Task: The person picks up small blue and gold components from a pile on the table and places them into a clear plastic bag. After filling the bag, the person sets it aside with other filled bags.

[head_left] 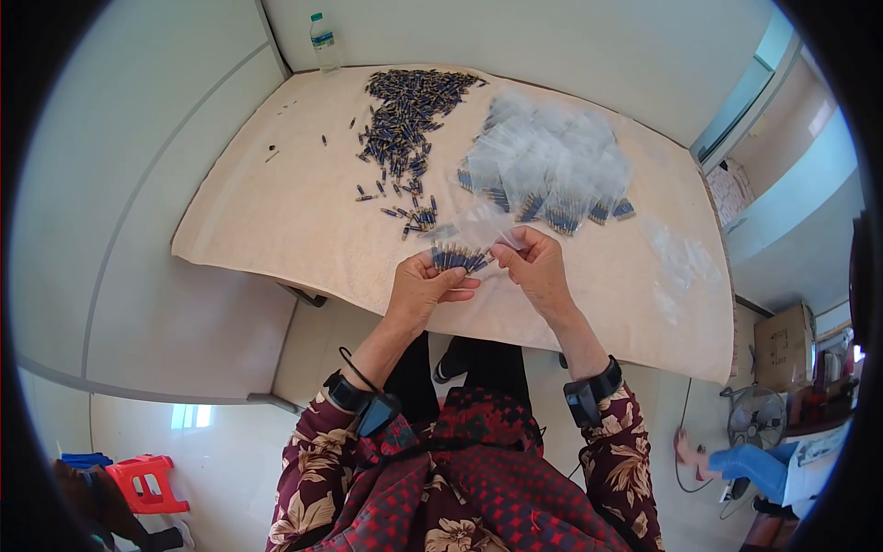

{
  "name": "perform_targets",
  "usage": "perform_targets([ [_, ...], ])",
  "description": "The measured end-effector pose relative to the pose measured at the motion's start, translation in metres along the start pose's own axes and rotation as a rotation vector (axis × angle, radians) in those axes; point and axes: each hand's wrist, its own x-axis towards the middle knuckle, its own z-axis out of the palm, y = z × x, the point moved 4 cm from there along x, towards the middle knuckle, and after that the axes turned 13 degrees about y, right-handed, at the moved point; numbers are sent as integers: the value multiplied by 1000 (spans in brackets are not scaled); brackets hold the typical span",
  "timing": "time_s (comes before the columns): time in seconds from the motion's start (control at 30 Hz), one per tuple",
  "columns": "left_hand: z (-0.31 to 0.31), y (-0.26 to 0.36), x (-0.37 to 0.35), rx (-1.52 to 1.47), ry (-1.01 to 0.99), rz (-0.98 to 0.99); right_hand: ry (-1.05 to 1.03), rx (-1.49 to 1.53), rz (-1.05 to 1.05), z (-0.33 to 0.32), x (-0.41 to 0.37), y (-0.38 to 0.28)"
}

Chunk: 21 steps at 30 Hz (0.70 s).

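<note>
Over the table's near edge, my left hand (425, 287) grips a row of small blue-and-brass cylindrical pieces (460, 256), thumb across the front. My right hand (537, 267) is closed with thumb and finger pinching a clear plastic bag (486, 224) close to the right end of that row. Just beyond my left hand lies a small cluster of loose pieces (418, 217), trailing from a big heap of the same pieces (405, 120). To the right of the heap, filled clear bags (552, 152) are piled up, with rows of the pieces showing at their near ends.
Flat clear bags (681, 258) lie on the right of the cloth-covered table (313, 216). A water bottle (324, 44) stands at the back left. On the floor are a red stool (147, 483), a fan (756, 419) and a cardboard box (784, 348). Another person's leg (750, 465) shows at lower right.
</note>
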Motion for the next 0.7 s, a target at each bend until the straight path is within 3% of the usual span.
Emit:
perform_targets([
  [0.2,-3,0,1,-1,30,13,-56,176,108,6,-2,6],
  [0.33,-5,3,3,-15,59,35,36,319,189,8,-6,9],
  [0.47,-3,2,2,-43,36,46,66,262,167,10,-7,9],
  [0.6,-3,4,-1,-47,40,58,47,113,-22,10,-5,5],
  [0.7,1,7,-2,-27,-16,88,-25,234,169,14,-9,7],
])
